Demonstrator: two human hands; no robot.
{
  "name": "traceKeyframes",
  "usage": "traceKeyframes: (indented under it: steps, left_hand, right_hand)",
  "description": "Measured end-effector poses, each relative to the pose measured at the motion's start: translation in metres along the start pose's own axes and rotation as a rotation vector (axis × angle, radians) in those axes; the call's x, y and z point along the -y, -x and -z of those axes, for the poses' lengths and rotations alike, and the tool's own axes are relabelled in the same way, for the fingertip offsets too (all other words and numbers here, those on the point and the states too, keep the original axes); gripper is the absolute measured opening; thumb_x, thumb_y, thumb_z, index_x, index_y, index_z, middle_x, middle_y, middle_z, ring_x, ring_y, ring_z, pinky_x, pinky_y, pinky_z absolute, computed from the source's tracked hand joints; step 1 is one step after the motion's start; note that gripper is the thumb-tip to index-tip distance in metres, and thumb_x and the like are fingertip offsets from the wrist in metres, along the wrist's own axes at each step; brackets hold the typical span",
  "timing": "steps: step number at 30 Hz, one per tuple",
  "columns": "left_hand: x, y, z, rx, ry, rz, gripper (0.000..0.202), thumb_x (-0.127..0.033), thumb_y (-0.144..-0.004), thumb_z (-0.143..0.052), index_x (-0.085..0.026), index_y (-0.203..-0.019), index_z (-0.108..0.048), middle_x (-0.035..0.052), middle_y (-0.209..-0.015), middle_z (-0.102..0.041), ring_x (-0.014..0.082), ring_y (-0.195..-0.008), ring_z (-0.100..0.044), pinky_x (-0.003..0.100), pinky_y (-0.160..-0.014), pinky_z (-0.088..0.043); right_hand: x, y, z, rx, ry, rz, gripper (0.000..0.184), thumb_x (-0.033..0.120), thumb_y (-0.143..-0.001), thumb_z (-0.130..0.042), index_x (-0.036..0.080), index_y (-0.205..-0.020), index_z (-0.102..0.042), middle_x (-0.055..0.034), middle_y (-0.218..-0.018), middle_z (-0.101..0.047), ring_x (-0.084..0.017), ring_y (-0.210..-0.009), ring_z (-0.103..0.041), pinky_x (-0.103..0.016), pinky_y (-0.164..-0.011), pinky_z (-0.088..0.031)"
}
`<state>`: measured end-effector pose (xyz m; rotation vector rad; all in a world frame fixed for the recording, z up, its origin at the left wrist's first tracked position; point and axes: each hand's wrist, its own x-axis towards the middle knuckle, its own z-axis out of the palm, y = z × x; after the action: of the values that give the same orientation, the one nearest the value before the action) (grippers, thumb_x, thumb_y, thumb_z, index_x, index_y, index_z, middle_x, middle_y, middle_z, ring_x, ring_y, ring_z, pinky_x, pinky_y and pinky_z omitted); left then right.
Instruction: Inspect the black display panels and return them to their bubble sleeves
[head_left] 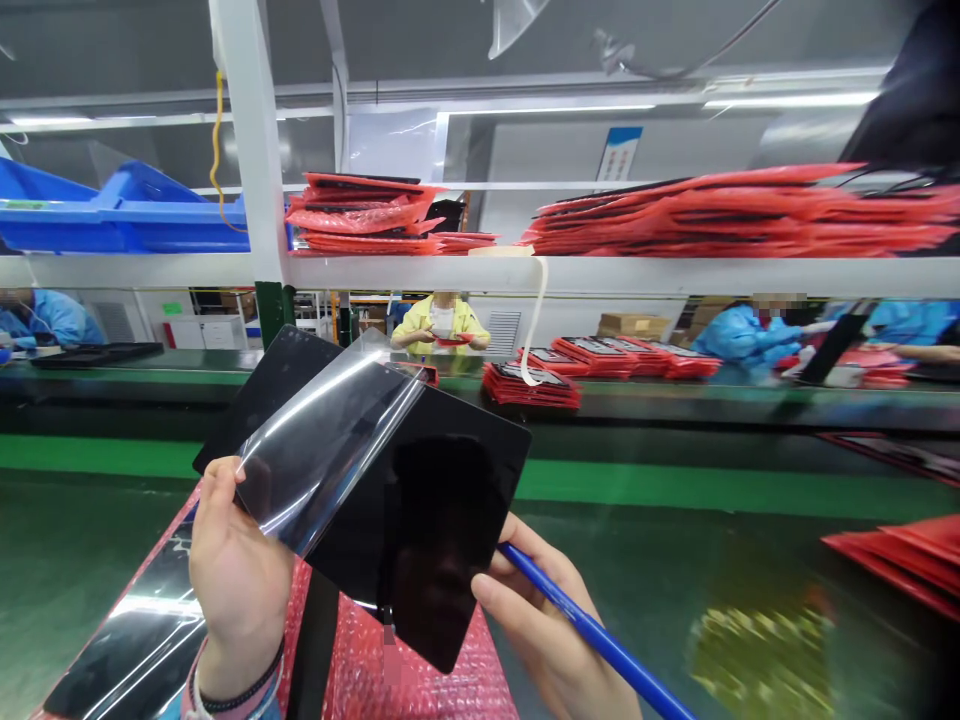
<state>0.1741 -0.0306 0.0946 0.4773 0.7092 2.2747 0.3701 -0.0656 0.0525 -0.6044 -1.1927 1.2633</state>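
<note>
A flat black glossy panel with rounded corners, like a tablet screen, is held tilted above the bench. Across its middle curls a clear film, lifted from part of the surface. My left hand pinches the film's edge between thumb and fingers at the panel's lower left. Gripping the panel's right edge, my right hand has its thumb in front and fingers behind. A blue pen-like stick also rests in that hand; its tip is hidden near the panel's edge.
Beneath my hands lie pink bubble wrap and a glossy dark sheet. Red pouches sit at the right, with stacks across the bench. An overhead shelf carries blue bins and more pouches. Several people work opposite.
</note>
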Motion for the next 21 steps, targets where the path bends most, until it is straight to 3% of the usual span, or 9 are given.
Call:
traceKeyframes:
  steps: [5, 11, 16, 21]
  left_hand:
    - [0.003, -0.02, 0.013, 0.088, -0.047, -0.038, 0.012, -0.026, -0.068, -0.07, -0.02, -0.069, -0.06, -0.0037, -0.072, -0.055, 0.0116, -0.071, -0.053, 0.019, -0.067, -0.048]
    - [0.01, -0.038, 0.027, 0.089, -0.033, -0.118, 0.007, -0.018, -0.071, -0.069, -0.02, -0.068, -0.063, -0.0063, -0.075, -0.059, 0.0088, -0.069, -0.056, 0.017, -0.066, -0.048]
    - [0.009, -0.04, 0.027, 0.095, -0.078, -0.113, 0.009, -0.023, -0.07, -0.071, -0.02, -0.067, -0.064, -0.0059, -0.068, -0.06, 0.0105, -0.062, -0.057, 0.02, -0.059, -0.049]
    - [0.007, -0.039, 0.025, 0.124, -0.097, -0.085, 0.01, -0.028, -0.068, -0.071, -0.022, -0.065, -0.064, -0.0054, -0.062, -0.06, 0.0125, -0.055, -0.055, 0.023, -0.051, -0.048]
  right_hand:
    - [0.0, 0.003, 0.002, -0.007, 0.126, 0.007, 0.022, 0.042, -0.08, -0.072, 0.023, -0.077, -0.061, 0.0054, -0.055, -0.045, -0.013, -0.05, -0.042, -0.028, -0.059, -0.043]
    - [0.004, 0.008, 0.001, -0.024, 0.192, 0.032, 0.021, 0.042, -0.08, -0.071, 0.022, -0.077, -0.069, 0.0001, -0.059, -0.061, -0.017, -0.056, -0.056, -0.029, -0.061, -0.046]
    - [0.012, 0.012, -0.011, -0.159, 0.156, 0.057, 0.022, 0.041, -0.074, -0.074, 0.022, -0.065, -0.068, -0.0014, -0.061, -0.068, -0.018, -0.054, -0.06, -0.028, -0.054, -0.046]
    - [0.01, 0.015, -0.007, -0.143, 0.187, 0.074, 0.025, 0.043, -0.077, -0.072, 0.022, -0.065, -0.072, -0.0027, -0.06, -0.069, -0.022, -0.056, -0.064, -0.032, -0.058, -0.051]
